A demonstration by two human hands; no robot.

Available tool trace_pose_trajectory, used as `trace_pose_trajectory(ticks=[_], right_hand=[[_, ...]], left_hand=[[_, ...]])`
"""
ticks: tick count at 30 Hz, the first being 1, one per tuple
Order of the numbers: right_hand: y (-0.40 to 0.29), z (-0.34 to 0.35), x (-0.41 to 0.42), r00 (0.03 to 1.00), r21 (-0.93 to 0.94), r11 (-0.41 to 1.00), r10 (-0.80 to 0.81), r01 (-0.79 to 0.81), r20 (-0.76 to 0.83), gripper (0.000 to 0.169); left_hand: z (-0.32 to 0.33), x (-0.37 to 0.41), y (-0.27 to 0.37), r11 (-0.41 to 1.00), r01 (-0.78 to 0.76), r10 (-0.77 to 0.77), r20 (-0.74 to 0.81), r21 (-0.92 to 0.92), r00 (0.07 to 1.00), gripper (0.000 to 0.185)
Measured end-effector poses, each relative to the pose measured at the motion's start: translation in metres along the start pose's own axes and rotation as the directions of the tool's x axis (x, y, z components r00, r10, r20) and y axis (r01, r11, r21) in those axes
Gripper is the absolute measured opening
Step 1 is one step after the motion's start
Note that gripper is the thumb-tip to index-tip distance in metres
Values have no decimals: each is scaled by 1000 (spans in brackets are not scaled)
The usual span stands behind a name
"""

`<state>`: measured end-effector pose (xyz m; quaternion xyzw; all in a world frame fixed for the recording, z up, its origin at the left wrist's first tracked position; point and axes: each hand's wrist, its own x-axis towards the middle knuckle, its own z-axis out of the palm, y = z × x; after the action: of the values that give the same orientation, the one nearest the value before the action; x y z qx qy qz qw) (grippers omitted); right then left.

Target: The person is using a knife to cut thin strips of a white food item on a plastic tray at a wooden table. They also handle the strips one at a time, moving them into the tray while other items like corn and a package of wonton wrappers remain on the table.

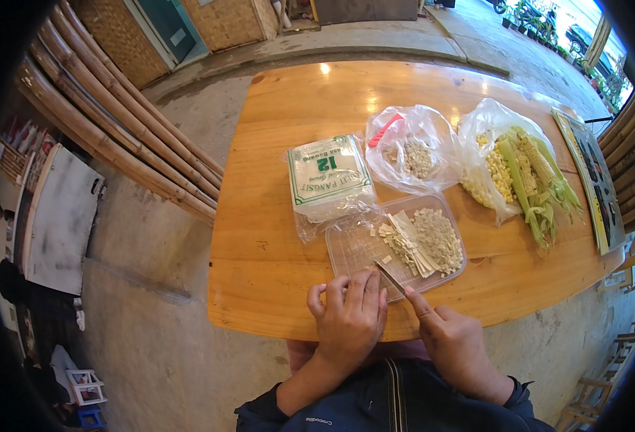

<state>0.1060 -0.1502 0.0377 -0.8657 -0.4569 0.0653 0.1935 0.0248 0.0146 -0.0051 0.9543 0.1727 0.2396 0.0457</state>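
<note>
My right hand (pixel 447 335) grips a small knife (pixel 392 277), its blade reaching over the near edge of a shallow clear plastic tray (pixel 344 254). Close to the blade tip, my left hand (pixel 348 313) rests with bent fingers at the tray's near rim; whether anything lies under the fingers is hidden. Inside the tray, a bundle of pale dough strips (pixel 412 243) lies beside a heap of small cut pieces (pixel 439 240). A plastic-wrapped pack of wonton skins (pixel 329 173) overlaps the tray's far left corner. Beyond the tray, an open plastic bag (pixel 441 162) holds more small pieces.
At the right, another plastic bag (pixel 490 121) holds corn kernels (pixel 498 167), with corn cobs and husks (pixel 536 162) on it. A red-handled item (pixel 385 130) lies at the middle bag. A flat packaged board (pixel 590 178) lies along the wooden table's (pixel 269 270) right edge.
</note>
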Motion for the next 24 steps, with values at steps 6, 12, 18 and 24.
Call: trace_pose_trajectory(ticks=[6,12,18,24], right_hand=[[-12,0,-1,998,-188,982,11,0,56,72],[-1,4,-4,998,7,998,56,-56,-41,69],[8,2,-1,991,74,994,93,-86,-98,67],[6,-7,1,999,93,995,31,-29,-23,66]], left_hand=[[3,-5,0,1000,22,-22,-12,-12,1000,32],[1,-6,1,998,45,-45,-10,-36,999,33],[-1,-5,2,998,37,-37,8,-56,999,33],[1,-5,3,996,43,-44,-4,-76,999,35]])
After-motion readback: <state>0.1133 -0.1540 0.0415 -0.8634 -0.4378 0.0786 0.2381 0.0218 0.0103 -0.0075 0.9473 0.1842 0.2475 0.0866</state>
